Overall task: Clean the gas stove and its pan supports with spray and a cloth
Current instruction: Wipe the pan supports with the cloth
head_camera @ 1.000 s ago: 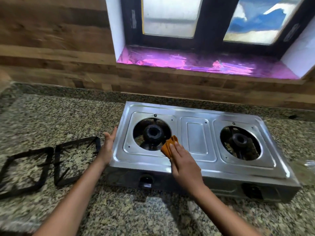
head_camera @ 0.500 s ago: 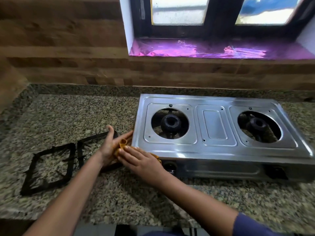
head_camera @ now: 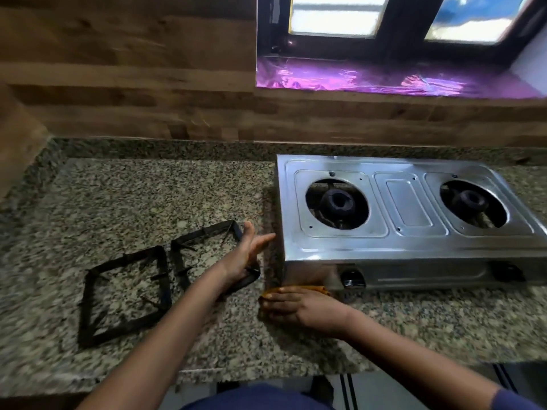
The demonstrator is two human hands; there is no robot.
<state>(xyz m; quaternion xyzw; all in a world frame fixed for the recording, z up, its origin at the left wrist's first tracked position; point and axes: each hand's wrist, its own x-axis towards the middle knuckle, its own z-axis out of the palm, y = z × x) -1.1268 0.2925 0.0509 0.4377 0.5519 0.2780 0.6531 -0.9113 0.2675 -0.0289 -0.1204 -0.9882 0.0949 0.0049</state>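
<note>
A steel two-burner gas stove point(head_camera: 411, 253) stands on the granite counter point(head_camera: 142, 202) at the right, both burners bare. Two black square pan supports point(head_camera: 161, 272) lie side by side on the counter to its left. My right hand point(head_camera: 299, 307) lies flat, fingers straight, pressing an orange cloth point(head_camera: 316, 289) onto the counter at the stove's front left corner; most of the cloth is hidden under it. My left hand point(head_camera: 247, 253) hovers open over the nearer support's right edge, fingers stretched toward the stove's left side.
A wooden wall runs behind the counter. A window sill covered in purple foil point(head_camera: 384, 79) sits above the stove. The counter's front edge lies just below my forearms. No spray bottle shows.
My right hand carried the cloth from the stove top by the left burner down to the counter at the front left corner. My left hand left the stove's side and opened.
</note>
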